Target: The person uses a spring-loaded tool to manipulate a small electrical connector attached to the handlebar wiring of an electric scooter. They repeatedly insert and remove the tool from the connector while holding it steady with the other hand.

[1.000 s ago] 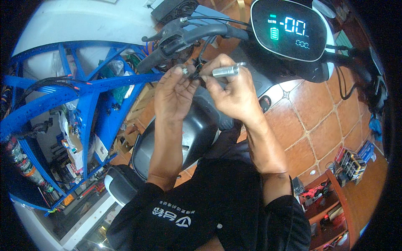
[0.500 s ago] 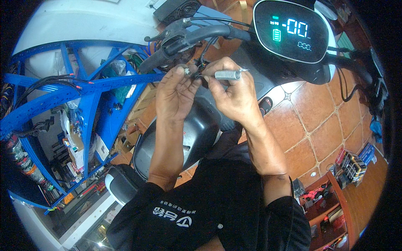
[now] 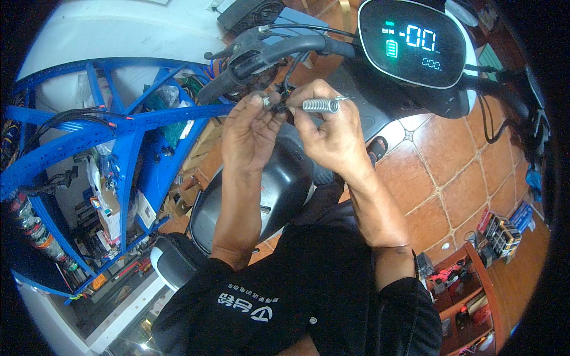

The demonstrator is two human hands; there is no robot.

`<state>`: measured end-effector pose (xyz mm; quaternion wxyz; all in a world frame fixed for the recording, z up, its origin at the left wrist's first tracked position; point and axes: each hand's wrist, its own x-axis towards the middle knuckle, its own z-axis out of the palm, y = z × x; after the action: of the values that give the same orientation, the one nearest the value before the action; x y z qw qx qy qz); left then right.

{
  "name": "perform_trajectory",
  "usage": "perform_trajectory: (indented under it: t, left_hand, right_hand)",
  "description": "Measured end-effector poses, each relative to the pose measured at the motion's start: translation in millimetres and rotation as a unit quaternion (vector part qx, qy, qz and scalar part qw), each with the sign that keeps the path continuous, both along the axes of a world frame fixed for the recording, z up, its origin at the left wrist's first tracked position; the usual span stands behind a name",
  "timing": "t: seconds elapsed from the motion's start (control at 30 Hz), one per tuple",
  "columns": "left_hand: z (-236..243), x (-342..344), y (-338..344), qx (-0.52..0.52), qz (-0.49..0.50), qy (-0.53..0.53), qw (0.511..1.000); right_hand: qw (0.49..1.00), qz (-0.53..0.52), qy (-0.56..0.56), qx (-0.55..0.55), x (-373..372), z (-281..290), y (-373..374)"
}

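Note:
My left hand [image 3: 252, 132] is closed in a pinch on a small dark wire connector [image 3: 279, 107]. A small pale piece [image 3: 266, 102] shows at its fingertips. My right hand [image 3: 332, 133] is closed beside it, thumb and fingers reaching to the connector. A silvery spring-like coil of wire [image 3: 320, 105] sticks out of its grip across the back of the fingers, with a thin loose end. The fingers hide much of the connector. A dark cable [image 3: 291, 72] runs down to it from near the handlebar [image 3: 285, 52] of an electric scooter.
At the upper right is the scooter's lit display [image 3: 414, 44]. A black seat [image 3: 252, 202] lies below my hands. Blue shelving [image 3: 127, 139] with cables and parts stands at the left. On the tiled floor [image 3: 409, 178] at the lower right is a red-brown shelf unit [image 3: 475, 276].
Both hands stay at nearly the same spot. The coil and my right hand have shifted very slightly to the left, and the connector between the fingers is turned a little.

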<state>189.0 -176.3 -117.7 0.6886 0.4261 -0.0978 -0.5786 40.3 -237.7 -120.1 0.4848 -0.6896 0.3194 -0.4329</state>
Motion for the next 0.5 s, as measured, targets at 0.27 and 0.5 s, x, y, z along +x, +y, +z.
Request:
perform_trajectory:
  t: [0.27,0.5]
  left_hand:
    - [-1.2,0.8,0.5,0.002,0.001,0.001,1.0]
    - [-2.0,0.8,0.6,-0.008,-0.003,-0.003,1.0]
  right_hand:
    - [1.0,-0.015,-0.005,-0.008,1.7,-2.0,0.7]
    - [1.0,-0.011,-0.013,-0.001,0.8,0.4,0.7]
